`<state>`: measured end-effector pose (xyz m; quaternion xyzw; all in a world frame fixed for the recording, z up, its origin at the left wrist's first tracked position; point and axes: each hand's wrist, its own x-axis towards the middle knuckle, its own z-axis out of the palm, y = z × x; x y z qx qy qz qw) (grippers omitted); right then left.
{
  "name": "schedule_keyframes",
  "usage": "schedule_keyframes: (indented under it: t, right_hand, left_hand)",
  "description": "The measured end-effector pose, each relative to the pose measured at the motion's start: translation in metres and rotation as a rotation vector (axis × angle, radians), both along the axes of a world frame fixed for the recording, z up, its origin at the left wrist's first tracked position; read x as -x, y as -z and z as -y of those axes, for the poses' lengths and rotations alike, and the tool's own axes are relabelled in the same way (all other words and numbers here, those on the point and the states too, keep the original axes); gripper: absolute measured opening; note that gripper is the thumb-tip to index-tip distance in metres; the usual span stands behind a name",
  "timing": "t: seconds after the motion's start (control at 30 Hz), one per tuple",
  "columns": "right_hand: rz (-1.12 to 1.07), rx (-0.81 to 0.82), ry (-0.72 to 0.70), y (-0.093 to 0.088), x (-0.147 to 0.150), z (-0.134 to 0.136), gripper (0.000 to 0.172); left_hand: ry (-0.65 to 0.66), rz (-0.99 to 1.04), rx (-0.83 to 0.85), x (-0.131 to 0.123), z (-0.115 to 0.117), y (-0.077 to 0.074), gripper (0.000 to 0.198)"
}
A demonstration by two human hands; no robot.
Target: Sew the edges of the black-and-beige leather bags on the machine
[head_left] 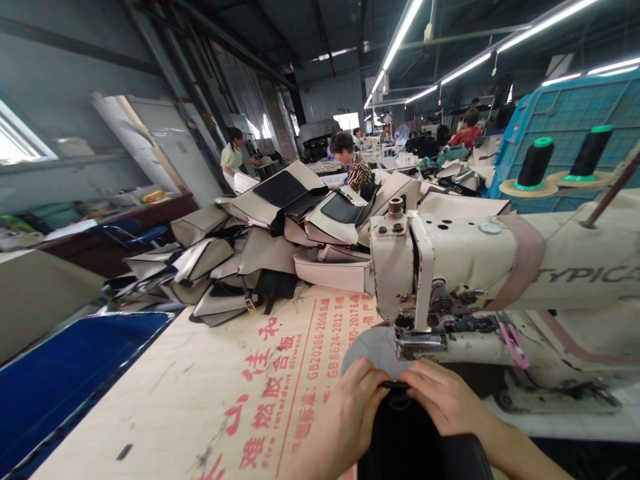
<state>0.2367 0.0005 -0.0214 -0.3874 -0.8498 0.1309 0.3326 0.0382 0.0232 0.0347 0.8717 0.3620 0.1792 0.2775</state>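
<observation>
Left hand (345, 417) pinches the near edge of the black bag piece (410, 433), grip pressed on it, low at centre, just under the sewing machine (450, 280) head. Right hand (445, 400) pinches the same edge, thumbs nearly meeting. The piece is dark, matte, folded. It lies on a plywood counter (225, 387) with red print; beige bags (260, 253) are heaped behind, thread cones (535, 163) at right, workers far off.

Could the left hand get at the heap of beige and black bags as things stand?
Probably yes: the left hand rests on the black piece, and only bare printed plywood tabletop lies between it and the heap of beige and black bags.
</observation>
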Motion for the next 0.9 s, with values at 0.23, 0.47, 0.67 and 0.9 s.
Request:
schedule_keyframes:
  t: [0.23,0.47,0.67,0.9]
  right_hand:
    - [-0.158,0.196,0.049,0.0,0.0,0.0,0.021]
    - [-0.16,0.193,0.082,-0.006,0.005,0.009,0.022]
    - [-0.182,0.193,0.157,-0.008,0.004,0.009,0.024]
    - [-0.598,0.453,0.288,0.015,0.023,0.015,0.035]
  left_hand:
    - [-0.138,0.152,0.096,-0.005,0.003,0.004,0.025]
    - [-0.235,0.248,0.348,0.02,0.029,0.025,0.034]
    - [-0.598,0.283,0.127,-0.007,0.021,0.049,0.043]
    - [-0.377,-0.053,-0.037,-0.018,-0.027,0.012,0.039]
